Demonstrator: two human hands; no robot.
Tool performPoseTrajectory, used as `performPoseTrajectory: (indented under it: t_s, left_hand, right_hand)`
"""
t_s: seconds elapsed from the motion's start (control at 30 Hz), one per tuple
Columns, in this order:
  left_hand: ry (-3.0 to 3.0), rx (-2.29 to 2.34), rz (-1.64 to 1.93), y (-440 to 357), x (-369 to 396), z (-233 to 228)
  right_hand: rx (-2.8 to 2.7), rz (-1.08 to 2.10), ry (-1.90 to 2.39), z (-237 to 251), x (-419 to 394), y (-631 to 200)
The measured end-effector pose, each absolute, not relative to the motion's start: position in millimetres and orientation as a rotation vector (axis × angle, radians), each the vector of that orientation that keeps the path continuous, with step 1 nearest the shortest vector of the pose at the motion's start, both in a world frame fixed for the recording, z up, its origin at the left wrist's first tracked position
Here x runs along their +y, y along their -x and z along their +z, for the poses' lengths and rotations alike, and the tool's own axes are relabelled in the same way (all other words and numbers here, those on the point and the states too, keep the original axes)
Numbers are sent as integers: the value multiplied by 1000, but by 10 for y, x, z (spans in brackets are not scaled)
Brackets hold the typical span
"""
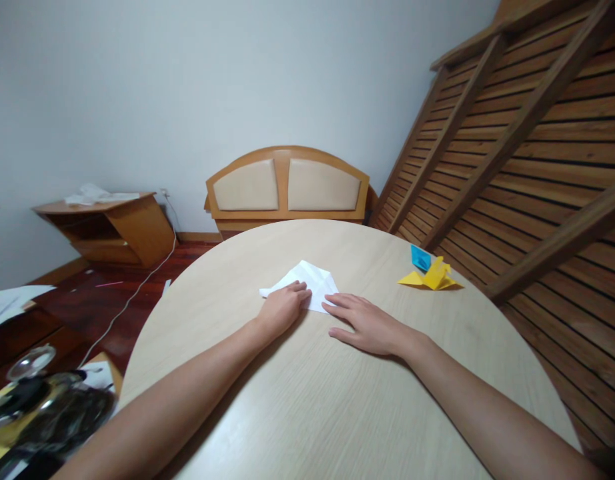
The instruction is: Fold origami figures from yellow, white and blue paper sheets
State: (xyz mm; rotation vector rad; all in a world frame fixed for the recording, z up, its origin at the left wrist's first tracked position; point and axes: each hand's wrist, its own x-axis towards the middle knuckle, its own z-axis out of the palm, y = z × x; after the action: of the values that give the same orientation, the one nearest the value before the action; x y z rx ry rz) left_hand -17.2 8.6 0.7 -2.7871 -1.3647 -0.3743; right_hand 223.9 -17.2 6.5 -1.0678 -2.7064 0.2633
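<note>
A folded white sheet of paper lies on the round light-wood table, near its middle. My left hand rests on the paper's near left part, fingers curled and pressing down. My right hand lies flat on the table, its fingertips touching the paper's near right corner. Neither hand lifts the paper off the table.
A yellow folded paper figure and a small blue one sit at the table's far right. A wooden headboard stands against the wall behind. A slatted wooden frame leans at right. A low wooden cabinet stands at left.
</note>
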Motion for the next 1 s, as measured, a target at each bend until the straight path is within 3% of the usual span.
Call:
performPoseTrajectory:
  t_s: [0.33,0.47,0.6,1.0]
  left_hand:
    - [2252,-1798,-317,541,248,-1]
    - [2472,-1560,-459,308,72,75]
    - [2834,-1369,-370,12,-138,7]
    - [2506,-1921,-132,505,291,-100]
  right_hand:
    - [-2681,299,1118,61,-180,-2239]
    - [-2651,245,1180,50,-195,-2217]
    - [-2630,209,1188,48,-207,-2216]
    - [-2690,299,1113,37,-220,-2242]
